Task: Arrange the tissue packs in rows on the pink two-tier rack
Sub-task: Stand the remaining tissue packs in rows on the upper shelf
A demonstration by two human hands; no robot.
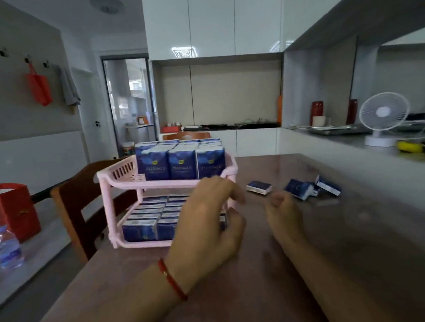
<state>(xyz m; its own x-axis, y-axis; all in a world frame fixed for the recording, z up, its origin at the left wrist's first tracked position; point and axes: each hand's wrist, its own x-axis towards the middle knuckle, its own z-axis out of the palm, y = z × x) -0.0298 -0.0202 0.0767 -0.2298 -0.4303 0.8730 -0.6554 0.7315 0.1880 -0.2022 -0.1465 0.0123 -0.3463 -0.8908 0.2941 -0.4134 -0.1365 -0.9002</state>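
Note:
The pink two-tier rack (113, 178) stands on the brown table. Its upper tier holds upright blue tissue packs (183, 164) in rows, and its lower tier holds more packs (146, 228) in rows. My left hand (207, 223), a red cord on the wrist, covers the lower tier's front right corner and grips a blue pack there, mostly hidden by the fingers. To the right of the rack my right hand (284, 212) hovers over the table, fingers loosely curled and holding nothing. Three loose packs (299, 189) lie on the table beyond it.
A wooden chair (84, 193) stands left of the rack. A red bag (13, 210) and a water bottle (7, 248) sit at the far left. A grey counter (355, 152) with a white fan (384, 118) runs along the table's right side.

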